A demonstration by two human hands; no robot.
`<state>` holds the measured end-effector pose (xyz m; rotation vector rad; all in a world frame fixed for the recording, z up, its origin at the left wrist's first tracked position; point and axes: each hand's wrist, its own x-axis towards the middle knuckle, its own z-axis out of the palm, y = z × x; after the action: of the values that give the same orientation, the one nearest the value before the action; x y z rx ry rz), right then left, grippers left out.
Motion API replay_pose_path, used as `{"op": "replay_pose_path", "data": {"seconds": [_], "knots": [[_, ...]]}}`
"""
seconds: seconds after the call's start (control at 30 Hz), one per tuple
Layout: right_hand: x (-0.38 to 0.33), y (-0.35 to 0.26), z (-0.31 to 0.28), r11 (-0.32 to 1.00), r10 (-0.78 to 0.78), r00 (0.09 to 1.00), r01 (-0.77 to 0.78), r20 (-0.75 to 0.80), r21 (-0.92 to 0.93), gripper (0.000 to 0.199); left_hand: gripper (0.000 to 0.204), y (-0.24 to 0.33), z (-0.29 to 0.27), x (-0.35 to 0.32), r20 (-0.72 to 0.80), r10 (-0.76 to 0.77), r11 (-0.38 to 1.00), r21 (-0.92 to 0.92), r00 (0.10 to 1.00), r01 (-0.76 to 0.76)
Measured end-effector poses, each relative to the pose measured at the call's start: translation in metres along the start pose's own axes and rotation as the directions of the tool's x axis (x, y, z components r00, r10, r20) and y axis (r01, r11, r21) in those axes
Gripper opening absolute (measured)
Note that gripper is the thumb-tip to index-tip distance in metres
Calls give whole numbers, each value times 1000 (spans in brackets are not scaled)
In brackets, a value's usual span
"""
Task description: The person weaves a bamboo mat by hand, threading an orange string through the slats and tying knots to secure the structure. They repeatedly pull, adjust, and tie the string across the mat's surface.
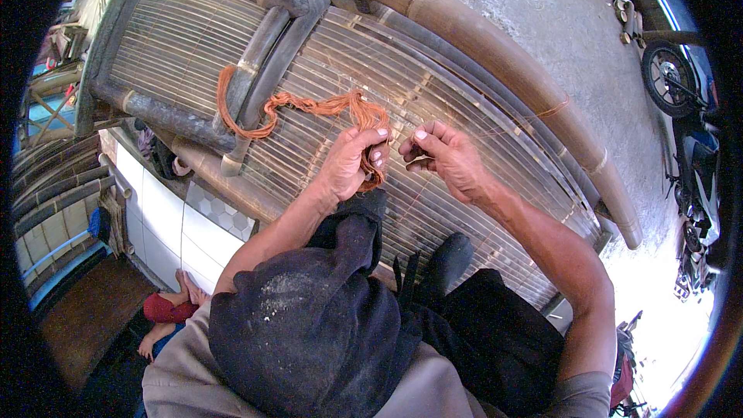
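Note:
My left hand [350, 161] grips a bundle of orange string [309, 106] that trails left and loops around a dark bamboo armrest [267, 62]. My right hand [445, 155] is just beside it, its fingers pinched on a thin strand of the same string. Both hands hover over the slatted seat of a bamboo bench [433, 85]. My knees in dark trousers [464, 317] rest on the slats below the hands.
A thick bamboo pole [503, 54] forms the bench's far rail. Concrete floor [557, 15] lies beyond it. A motorcycle [689, 108] stands at the right. White tiles [166, 224] and a person's bare feet [174, 302] show at lower left.

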<state>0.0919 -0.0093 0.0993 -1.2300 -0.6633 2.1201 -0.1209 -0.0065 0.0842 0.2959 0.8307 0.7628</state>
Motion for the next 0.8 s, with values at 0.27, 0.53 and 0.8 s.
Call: {"op": "replay_pose_path", "data": {"seconds": [0.27, 0.53, 0.8], "knots": [[-1, 3, -1, 1000, 20, 999, -20, 43, 6, 16, 13, 0, -2, 3, 17, 4, 994, -105, 1000, -3], [-3, -4, 3, 998, 20, 996, -15, 84, -66, 13, 12, 3, -1, -2, 0, 36, 998, 50, 999, -36], [-6, -5, 7, 998, 56, 996, -54, 73, -34, 15, 10, 0, -3, -2, -43, 30, 998, -57, 999, -32]]}}
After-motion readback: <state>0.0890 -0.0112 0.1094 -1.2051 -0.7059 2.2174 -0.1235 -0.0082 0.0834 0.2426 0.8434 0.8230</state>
